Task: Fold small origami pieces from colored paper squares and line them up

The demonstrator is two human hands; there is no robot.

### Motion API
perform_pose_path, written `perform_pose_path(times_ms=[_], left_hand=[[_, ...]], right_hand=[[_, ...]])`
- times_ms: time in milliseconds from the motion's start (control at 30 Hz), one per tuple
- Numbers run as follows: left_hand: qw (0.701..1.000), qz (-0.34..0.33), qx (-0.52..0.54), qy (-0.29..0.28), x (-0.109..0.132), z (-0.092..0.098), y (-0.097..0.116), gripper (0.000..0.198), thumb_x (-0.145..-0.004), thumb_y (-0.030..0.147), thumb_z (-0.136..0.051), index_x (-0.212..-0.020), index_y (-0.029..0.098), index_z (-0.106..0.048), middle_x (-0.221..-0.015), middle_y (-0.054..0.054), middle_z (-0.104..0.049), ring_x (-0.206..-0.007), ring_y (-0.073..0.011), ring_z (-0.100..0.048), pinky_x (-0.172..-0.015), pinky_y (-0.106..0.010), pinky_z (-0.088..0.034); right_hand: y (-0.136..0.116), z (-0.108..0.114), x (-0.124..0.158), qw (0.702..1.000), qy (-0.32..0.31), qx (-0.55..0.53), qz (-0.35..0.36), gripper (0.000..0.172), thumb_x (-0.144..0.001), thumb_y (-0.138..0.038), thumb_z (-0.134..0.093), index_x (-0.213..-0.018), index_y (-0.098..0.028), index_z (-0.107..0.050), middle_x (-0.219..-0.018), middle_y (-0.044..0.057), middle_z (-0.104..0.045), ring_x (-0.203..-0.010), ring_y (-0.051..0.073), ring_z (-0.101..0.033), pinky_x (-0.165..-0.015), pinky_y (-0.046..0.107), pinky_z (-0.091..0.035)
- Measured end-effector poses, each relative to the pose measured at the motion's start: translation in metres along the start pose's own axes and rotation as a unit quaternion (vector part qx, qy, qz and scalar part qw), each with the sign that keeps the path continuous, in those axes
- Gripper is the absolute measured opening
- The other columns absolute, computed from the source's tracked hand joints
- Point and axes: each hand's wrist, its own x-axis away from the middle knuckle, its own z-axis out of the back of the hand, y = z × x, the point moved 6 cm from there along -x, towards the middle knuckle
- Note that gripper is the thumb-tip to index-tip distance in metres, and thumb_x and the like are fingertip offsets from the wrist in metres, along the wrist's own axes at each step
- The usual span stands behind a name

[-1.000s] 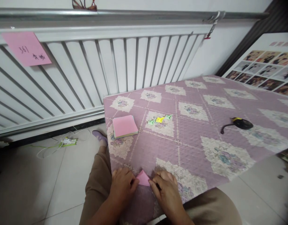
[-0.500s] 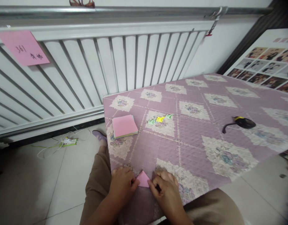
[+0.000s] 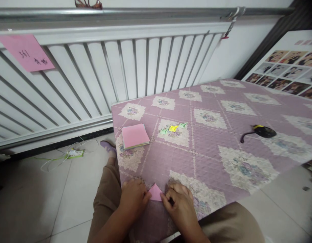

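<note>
A small pink paper (image 3: 155, 193), folded to a triangle with its tip pointing away from me, lies at the near edge of the cloth-covered table. Its left corner is pinched by my left hand (image 3: 135, 195), fingers curled and thumb against the paper. My right hand (image 3: 180, 201) pinches the right corner between thumb and curled fingers. Beyond the hands sits a stack of square paper (image 3: 135, 135), pink on top with other colours at its edges. To its right are several small folded paper pieces, two green and one yellow (image 3: 173, 128).
The table (image 3: 171, 158) wears a purple floral cloth. A black object with a strap and yellow band (image 3: 265, 131) lies at right. Behind stands a white radiator (image 3: 140, 67) with a pink note (image 3: 26, 54). A power strip (image 3: 76, 153) with cables lies on the floor; a photo board (image 3: 290, 67) leans right.
</note>
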Motion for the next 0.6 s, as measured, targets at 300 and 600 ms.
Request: perform_pose_path(times_ms=[300, 600], left_hand=[[0.999, -0.006, -0.026, -0.03, -0.0021, 0.0013, 0.0025, 0.022, -0.088, 0.036, -0.053, -0.078, 0.02, -0.065, -0.091, -0.003, -0.065, -0.089, -0.0244, -0.058, -0.075, -0.036, -0.036], [1.0, -0.007, -0.014, -0.01, 0.0011, -0.0034, -0.0006, 0.017, -0.087, 0.034, -0.054, -0.082, 0.02, -0.063, -0.09, -0.003, -0.063, -0.089, -0.0225, -0.056, -0.076, -0.034, -0.035]], right_hand=[[0.0004, -0.0005, 0.0006, 1.0, -0.012, 0.004, -0.013, 0.025, -0.079, -0.028, -0.065, -0.058, -0.022, -0.054, -0.072, -0.001, -0.057, -0.077, 0.018, -0.051, -0.08, 0.036, -0.031], [-0.0012, 0.0009, 0.003, 1.0, 0.003, 0.011, -0.002, 0.022, -0.079, -0.028, -0.065, -0.062, -0.022, -0.053, -0.071, -0.002, -0.056, -0.077, 0.018, -0.051, -0.078, 0.034, -0.031]])
